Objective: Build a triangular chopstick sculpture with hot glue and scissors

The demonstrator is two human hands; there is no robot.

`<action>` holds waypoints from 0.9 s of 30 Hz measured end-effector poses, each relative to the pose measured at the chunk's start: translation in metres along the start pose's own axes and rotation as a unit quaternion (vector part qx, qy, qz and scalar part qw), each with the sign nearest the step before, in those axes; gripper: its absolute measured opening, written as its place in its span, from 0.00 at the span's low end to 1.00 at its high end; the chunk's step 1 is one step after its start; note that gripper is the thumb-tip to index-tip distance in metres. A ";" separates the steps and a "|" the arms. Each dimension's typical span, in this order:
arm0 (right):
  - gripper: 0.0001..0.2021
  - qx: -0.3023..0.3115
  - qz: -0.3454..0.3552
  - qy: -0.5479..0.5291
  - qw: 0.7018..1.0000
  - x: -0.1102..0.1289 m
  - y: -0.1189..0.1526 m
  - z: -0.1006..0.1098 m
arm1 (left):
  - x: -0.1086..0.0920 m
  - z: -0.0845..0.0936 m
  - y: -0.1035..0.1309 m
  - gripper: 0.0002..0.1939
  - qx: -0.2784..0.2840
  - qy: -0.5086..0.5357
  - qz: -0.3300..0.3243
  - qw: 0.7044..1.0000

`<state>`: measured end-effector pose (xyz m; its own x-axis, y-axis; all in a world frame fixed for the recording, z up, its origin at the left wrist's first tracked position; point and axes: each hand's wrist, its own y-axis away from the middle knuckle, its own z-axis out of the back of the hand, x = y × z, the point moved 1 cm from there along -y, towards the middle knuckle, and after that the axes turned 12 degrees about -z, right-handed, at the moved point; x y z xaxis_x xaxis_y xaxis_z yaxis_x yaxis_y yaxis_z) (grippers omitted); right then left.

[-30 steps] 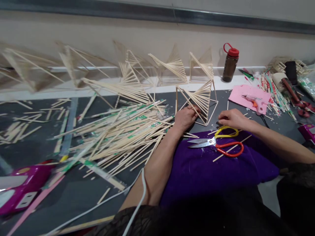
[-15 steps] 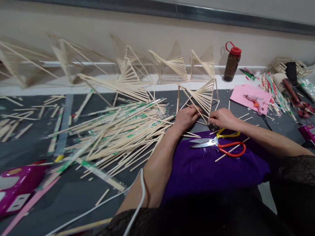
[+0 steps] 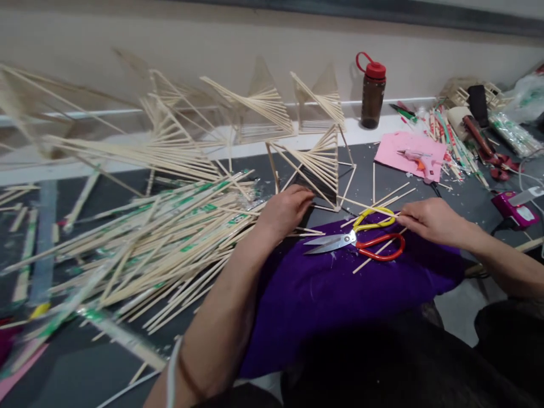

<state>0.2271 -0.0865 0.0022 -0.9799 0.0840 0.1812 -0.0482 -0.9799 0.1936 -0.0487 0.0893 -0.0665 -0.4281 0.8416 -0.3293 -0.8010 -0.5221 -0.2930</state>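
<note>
In the head view, a small twisted model of thin wooden sticks stands on the dark table in front of me. My left hand is closed at its lower near corner, the fingertips partly hidden behind the sticks. My right hand pinches the end of a single wooden stick, whose other tip lies at the model's lower right corner; whether they touch I cannot tell. Below that stick, scissors with one yellow and one red handle lie on a purple cloth, among a few loose sticks.
A large heap of sticks, some in plastic wrappers, spreads to the left. More stick models stand along the wall. At the back right are a brown bottle with a red cap and a glue gun on a pink sheet.
My right hand has moved right, away from the model's lower corner, and now shows a stick in its fingers. My left hand stays at the model. The view has shifted to the right.
</note>
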 end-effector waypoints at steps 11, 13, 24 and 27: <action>0.15 -0.038 0.064 -0.284 0.956 0.016 0.037 -0.025 | -0.115 0.006 0.017 0.19 -0.080 0.462 0.202 0.860; 0.15 -0.016 0.093 -0.258 0.962 0.029 0.028 -0.031 | -0.127 -0.001 0.011 0.21 -0.121 0.540 0.220 0.803; 0.17 0.054 0.161 -0.133 0.976 0.055 0.004 -0.055 | -0.118 -0.015 0.011 0.18 -0.223 0.651 0.255 0.679; 0.18 0.044 0.186 -0.130 0.973 0.053 0.005 -0.055 | -0.119 -0.014 0.013 0.19 -0.227 0.660 0.256 0.669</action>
<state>0.1639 -0.0968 -0.0404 -0.8435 -0.2190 0.4904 0.3278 -0.9332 0.1471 -0.0019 -0.0195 -0.0440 0.3850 -0.1630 -0.9084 -0.3523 -0.9357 0.0185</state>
